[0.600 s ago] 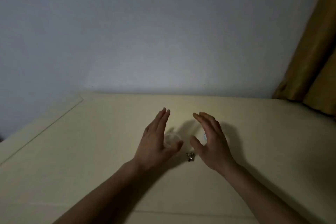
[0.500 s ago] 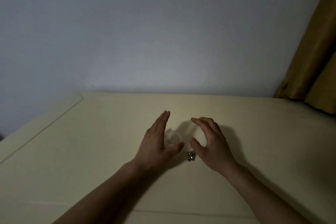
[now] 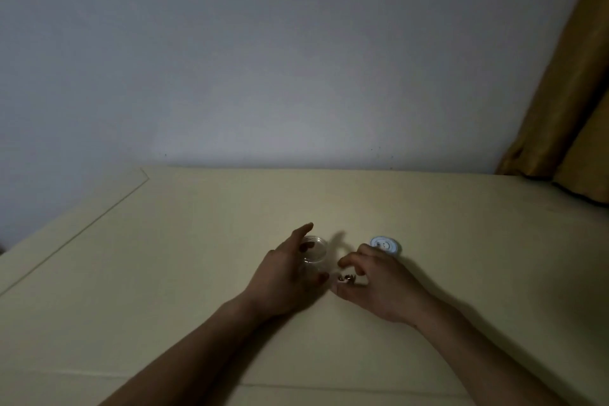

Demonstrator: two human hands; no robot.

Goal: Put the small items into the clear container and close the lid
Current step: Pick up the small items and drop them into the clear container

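Note:
A small clear round container (image 3: 314, 250) stands open on the cream table, with something dark inside it. My left hand (image 3: 286, 277) cups it from the left, fingers along its far side and thumb at its near side. A little cluster of small metallic items (image 3: 347, 279) lies on the table just right of the container. My right hand (image 3: 375, 283) hovers over the cluster with curled fingers and the thumb below it; whether it pinches any item is unclear. A round lid (image 3: 385, 244) with a white and blue label lies flat behind my right hand.
The cream table (image 3: 164, 257) runs back to a pale wall. A seam (image 3: 99, 217) crosses its left part. A mustard curtain (image 3: 566, 109) hangs at the far right corner.
My right hand has dropped from over the lid toward the metallic items and curled its fingers, uncovering the lid. My left hand has closed in around the container.

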